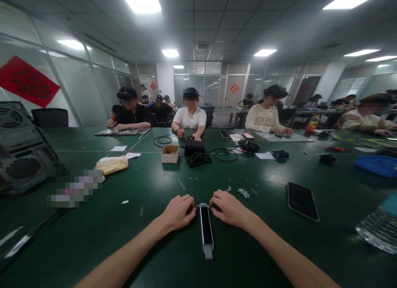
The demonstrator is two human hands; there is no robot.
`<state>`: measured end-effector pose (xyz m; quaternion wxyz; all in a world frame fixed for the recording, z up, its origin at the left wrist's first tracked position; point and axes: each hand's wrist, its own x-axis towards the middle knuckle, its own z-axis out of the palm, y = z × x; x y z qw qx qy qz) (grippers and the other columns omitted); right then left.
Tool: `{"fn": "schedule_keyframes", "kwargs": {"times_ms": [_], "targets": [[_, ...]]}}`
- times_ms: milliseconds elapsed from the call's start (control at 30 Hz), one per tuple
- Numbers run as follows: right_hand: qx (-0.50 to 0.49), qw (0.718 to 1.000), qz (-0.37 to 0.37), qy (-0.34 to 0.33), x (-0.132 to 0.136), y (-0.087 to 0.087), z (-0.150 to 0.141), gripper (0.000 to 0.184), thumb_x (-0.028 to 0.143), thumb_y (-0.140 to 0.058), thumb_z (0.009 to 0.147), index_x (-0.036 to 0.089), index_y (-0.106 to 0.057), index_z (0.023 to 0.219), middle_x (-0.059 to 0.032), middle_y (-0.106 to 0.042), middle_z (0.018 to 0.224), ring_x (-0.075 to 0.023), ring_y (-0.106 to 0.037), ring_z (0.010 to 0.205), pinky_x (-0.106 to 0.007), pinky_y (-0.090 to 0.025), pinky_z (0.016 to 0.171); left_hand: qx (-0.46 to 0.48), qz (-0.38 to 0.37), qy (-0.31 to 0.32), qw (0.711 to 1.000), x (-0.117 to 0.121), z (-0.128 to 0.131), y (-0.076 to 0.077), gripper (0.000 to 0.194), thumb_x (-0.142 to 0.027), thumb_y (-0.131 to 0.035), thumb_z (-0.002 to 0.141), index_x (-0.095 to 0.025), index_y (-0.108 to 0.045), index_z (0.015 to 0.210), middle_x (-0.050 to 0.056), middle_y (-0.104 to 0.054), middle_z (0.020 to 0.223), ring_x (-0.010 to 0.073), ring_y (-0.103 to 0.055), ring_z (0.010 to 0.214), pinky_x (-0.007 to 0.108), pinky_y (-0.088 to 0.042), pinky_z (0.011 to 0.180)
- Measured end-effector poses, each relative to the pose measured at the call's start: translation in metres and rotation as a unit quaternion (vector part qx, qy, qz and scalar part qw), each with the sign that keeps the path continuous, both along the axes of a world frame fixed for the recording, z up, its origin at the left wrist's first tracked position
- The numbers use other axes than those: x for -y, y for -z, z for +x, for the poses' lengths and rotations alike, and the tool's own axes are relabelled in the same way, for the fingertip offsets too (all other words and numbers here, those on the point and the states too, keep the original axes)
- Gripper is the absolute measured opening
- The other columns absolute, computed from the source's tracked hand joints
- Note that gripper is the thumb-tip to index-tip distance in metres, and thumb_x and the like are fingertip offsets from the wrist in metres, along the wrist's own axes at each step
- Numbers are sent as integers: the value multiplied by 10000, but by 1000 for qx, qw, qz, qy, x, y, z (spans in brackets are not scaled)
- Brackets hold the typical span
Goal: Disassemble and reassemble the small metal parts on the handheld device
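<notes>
A long, narrow black-and-silver device [206,232] lies lengthwise on the dark green table [145,238], pointing away from me. My left hand [178,213] and my right hand [229,208] curl in from either side of its far end, and the fingers cover that end. Just beyond my right hand lies a small metal bracket [243,193], with a tiny metal part [228,189] close by. Farther right, a black smartphone [302,201] rests face up, apart from both hands.
A computer case [21,149] stands at the left and a clear plastic bottle [380,228] lies at the right edge. Ahead are a cardboard box [169,154], a black cabled device [194,147] and a blue tray [376,166]. Several people sit working across the table.
</notes>
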<state>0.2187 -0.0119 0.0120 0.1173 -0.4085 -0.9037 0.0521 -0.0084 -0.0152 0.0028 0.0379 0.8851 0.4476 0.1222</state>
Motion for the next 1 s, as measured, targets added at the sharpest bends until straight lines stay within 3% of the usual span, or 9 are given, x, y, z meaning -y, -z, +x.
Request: {"fn": "schedule_keyframes", "kwargs": {"times_ms": [300, 533, 1000], "targets": [[4, 1000, 5, -3, 2, -4, -2, 124, 178, -517, 873, 155, -633, 911, -56, -589, 934, -174, -540, 852, -340, -440, 847, 4, 5, 11, 1000, -2, -2, 4, 118, -259, -431, 893, -188, -514, 848, 15, -585, 834, 158, -539, 704, 279, -378, 662], [4, 999, 31, -16, -1, -2, -1, 111, 177, -528, 864, 147, -632, 888, -67, -589, 910, -177, -532, 843, -315, -438, 786, -27, -11, 17, 999, -2, -3, 0, 71, -184, -446, 814, -186, -512, 840, 20, -585, 844, 163, -546, 731, 274, -387, 681], [-6, 1000, 15, -6, -1, 1, 0, 117, 180, -513, 878, 159, -620, 921, -60, -584, 942, -178, -528, 852, -321, -441, 775, -13, 15, 17, 1000, -4, -5, 4, 95, -216, -446, 873, -194, -530, 910, 25, -579, 892, 172, -543, 796, 282, -386, 713]]}}
